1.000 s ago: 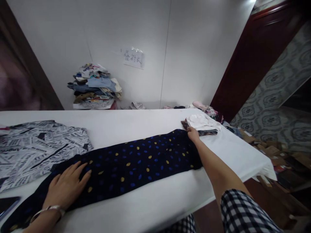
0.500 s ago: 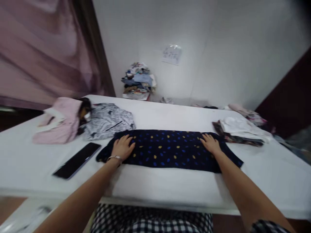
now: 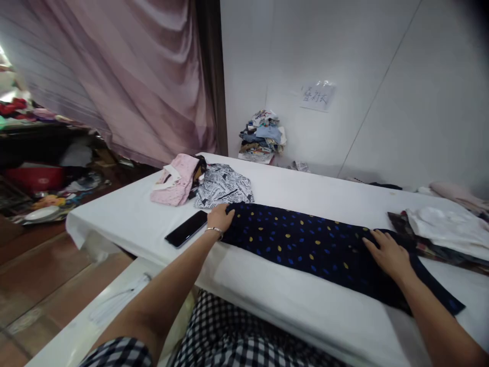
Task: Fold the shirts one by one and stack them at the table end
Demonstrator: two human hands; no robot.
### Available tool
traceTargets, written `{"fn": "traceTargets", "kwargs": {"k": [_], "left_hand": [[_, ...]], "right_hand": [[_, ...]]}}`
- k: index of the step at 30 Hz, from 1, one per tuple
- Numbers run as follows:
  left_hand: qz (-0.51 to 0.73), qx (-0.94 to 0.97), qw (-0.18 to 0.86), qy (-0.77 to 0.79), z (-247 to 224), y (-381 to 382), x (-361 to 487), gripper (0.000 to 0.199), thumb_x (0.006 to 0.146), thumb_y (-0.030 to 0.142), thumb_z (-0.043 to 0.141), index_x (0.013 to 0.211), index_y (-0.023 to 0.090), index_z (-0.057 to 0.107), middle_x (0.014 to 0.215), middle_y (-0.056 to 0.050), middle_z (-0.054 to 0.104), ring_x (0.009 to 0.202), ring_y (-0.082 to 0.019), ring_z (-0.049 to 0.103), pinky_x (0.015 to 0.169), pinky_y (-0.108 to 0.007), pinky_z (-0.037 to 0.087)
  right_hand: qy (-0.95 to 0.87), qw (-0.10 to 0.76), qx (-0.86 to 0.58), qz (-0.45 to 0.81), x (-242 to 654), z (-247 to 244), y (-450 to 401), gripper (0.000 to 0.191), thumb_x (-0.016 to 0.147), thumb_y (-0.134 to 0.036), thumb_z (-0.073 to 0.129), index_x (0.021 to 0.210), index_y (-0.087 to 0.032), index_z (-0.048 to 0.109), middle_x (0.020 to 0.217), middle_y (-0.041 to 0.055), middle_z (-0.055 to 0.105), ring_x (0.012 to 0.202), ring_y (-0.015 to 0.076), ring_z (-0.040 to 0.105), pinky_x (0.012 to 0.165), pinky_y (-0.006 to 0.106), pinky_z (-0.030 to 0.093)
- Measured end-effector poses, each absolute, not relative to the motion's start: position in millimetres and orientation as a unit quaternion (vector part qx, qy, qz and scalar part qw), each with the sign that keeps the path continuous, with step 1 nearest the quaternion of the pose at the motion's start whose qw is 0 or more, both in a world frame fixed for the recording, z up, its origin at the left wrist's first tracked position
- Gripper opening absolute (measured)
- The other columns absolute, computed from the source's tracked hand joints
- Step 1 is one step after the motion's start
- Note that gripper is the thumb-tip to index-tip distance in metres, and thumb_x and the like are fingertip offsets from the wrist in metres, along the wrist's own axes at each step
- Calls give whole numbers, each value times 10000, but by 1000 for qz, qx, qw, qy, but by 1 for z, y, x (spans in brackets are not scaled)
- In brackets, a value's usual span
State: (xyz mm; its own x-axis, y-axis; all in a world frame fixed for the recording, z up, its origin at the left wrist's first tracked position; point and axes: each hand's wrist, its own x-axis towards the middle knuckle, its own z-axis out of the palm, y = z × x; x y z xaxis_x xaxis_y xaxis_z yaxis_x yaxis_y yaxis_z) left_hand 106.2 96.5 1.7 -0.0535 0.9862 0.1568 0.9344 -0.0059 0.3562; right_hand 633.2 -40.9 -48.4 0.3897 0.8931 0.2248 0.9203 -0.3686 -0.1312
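Sign (image 3: 318, 98) writing blurred. White garment (image 3: 445, 228) cut by right edge. Right hand (image 3: 389, 255) hides part of dark cloth (image 3: 305, 239); left hand (image 3: 220, 218) covers its left end. Left-edge clutter (image 3: 46, 196) too blurred to ID.

Along the back of the white desk (image 3: 305, 186) we have an open strip behind the dark patterned garment (image 3: 301, 239), and another along the front edge. On our left, the smartphone (image 3: 187, 228), pink garment (image 3: 178, 181) and newsprint-patterned garment (image 3: 224, 186) crowd the way. To our right, the folded white garment (image 3: 446, 229) blocks a sideways pass beyond the dark one.
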Motion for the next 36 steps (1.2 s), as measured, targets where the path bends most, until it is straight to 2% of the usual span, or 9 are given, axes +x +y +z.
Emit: {"fn": "traceTargets", "kwargs": {"k": [4,8,11,16,22,26,30,33,36], "left_hand": [[145,648,94,742,4,95,93,545,801,545,517,1148,135,607,1257,-206,589,1202,-377,511,950,-488,416],[125,631,141,753,5,100,101,632,724,622,576,1096,113,618,1180,-230,631,1111,-369,586,878,-431,465],[128,622,184,750,11,103,109,527,660,560,680,974,137,660,1040,-181,702,1008,-330,646,805,-360,495],[157,626,237,726,39,100,116,365,616,442,753,853,173,683,852,-96,738,871,-266,684,703,-293,513],[158,659,305,669,96,104,153,312,591,376,769,820,180,691,756,-68,729,757,-243,687,637,-284,530],[139,696,368,600,113,98,227,305,610,375,761,828,176,685,785,-59,732,694,-209,680,604,-271,536],[137,752,408,499,98,79,295,353,764,465,639,954,171,686,913,-82,736,747,-165,668,666,-250,529],[149,763,376,504,74,74,305,367,851,417,532,1095,161,635,1007,-95,717,847,-171,666,748,-274,518],[156,752,296,568,49,82,280,400,817,415,560,1123,162,605,1126,-130,672,1051,-252,617,866,-338,480]], "right_hand": [[-607,85,-790,-34,601,-64,-51,555,890,-484,302,1350,-232,482,1474,78,409,1374,285,328,1044,553,338],[-620,71,-781,-41,589,-80,-56,501,910,-435,281,1317,-264,519,1489,64,387,1381,280,315,1053,557,315],[-628,79,-773,-39,592,-82,-56,460,907,-419,307,1259,-285,571,1469,53,418,1376,283,325,1055,555,308],[-617,184,-765,-26,598,-84,-55,507,871,-502,386,1238,-216,587,1407,94,491,1333,287,397,1047,530,352],[-602,342,-721,4,597,-75,-55,398,817,-446,476,1051,-198,681,1181,101,655,1177,266,556,1038,443,410],[-569,388,-725,28,596,-63,-60,366,791,-425,491,996,-202,697,1088,91,692,1026,260,630,939,432,486],[-550,391,-734,72,597,-57,-67,347,767,-410,505,957,-205,711,1023,81,715,940,258,655,882,417,510],[-544,396,-736,79,596,-54,-71,331,782,-393,492,951,-219,716,1017,68,718,947,245,655,896,396,501],[-543,397,-736,76,594,-50,-70,317,796,-365,481,947,-218,718,1028,64,717,978,233,647,930,386,480]]}}
